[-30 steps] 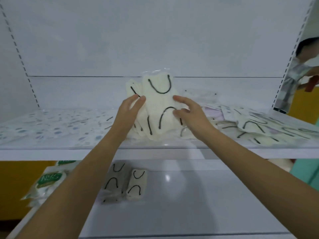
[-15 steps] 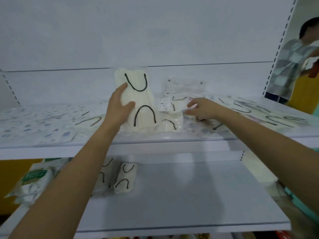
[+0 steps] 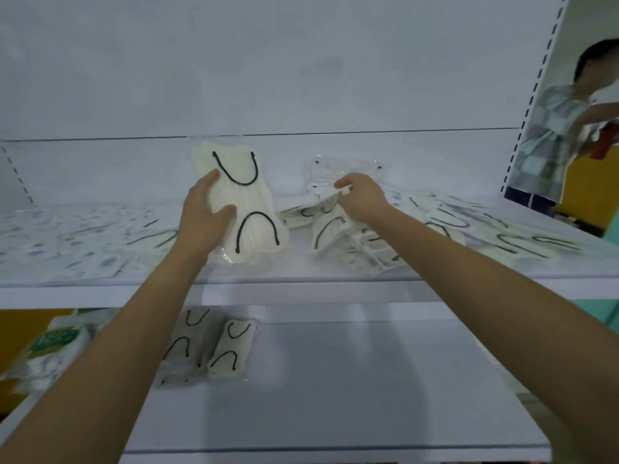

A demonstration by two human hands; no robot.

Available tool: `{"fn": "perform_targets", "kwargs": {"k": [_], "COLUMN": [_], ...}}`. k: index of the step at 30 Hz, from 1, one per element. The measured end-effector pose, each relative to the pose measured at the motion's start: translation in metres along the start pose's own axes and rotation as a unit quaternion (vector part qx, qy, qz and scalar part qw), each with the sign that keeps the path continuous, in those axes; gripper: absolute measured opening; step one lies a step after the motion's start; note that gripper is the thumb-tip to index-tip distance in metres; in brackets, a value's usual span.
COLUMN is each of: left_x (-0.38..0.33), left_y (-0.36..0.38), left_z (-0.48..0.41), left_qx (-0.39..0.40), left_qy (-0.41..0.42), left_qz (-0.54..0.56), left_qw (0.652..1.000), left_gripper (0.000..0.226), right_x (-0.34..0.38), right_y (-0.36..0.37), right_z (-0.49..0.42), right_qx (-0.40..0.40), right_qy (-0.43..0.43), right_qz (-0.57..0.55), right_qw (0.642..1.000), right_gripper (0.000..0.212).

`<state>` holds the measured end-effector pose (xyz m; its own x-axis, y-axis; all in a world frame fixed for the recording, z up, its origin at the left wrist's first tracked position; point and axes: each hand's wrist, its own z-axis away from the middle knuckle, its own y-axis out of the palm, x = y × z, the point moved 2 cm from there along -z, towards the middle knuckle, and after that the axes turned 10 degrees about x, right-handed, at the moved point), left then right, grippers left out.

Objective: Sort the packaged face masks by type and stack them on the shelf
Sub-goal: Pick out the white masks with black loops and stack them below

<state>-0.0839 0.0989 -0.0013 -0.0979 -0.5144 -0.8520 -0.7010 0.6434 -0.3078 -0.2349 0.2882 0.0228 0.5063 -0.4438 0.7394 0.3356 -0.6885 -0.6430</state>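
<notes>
My left hand point(image 3: 204, 216) grips a standing stack of cream mask packs with black ear loops point(image 3: 249, 209) on the upper shelf point(image 3: 301, 279). To its right, my right hand point(image 3: 360, 197) pinches a cream mask pack point(image 3: 330, 226) out of a loose pile. A clear pack of white masks point(image 3: 345, 169) leans against the back wall behind that hand. More cream packs point(image 3: 522, 239) lie scattered to the right. Blue-patterned packs point(image 3: 67, 236) cover the left of the shelf.
On the lower shelf point(image 3: 335, 380) lie two cream mask packs point(image 3: 231, 349) and green-labelled packs point(image 3: 50, 346) at the far left. A person in a checked shirt point(image 3: 556, 135) stands beyond the shelf's right upright.
My right hand left the standing stack and moved right, where it now lifts a pack from the loose pile. My left hand alone keeps the stack upright.
</notes>
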Motion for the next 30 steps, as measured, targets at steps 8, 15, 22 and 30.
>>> {"fn": "perform_targets", "kwargs": {"k": [8, 15, 22, 30], "left_x": [-0.019, -0.041, -0.024, 0.028], "left_y": [0.011, 0.029, -0.005, -0.074], "left_z": [0.008, 0.031, 0.059, 0.157], "left_qx": [-0.014, 0.006, 0.008, 0.029], "left_qy": [0.008, 0.001, 0.07, -0.007], "left_qz": [0.028, 0.209, 0.102, 0.183], "left_qw": [0.999, 0.978, 0.992, 0.983], "left_gripper": [0.058, 0.03, 0.056, 0.076], "right_x": [0.023, 0.031, 0.039, 0.063], "right_y": [-0.038, 0.02, 0.065, 0.172], "right_z": [0.026, 0.046, 0.073, 0.166], "right_qx": [-0.122, 0.057, 0.04, 0.01], "right_qy": [-0.163, -0.129, -0.178, -0.24], "right_qz": [-0.275, -0.305, -0.157, -0.169], "right_qw": [0.94, 0.942, 0.971, 0.956], "right_gripper": [0.046, 0.043, 0.059, 0.053]}}
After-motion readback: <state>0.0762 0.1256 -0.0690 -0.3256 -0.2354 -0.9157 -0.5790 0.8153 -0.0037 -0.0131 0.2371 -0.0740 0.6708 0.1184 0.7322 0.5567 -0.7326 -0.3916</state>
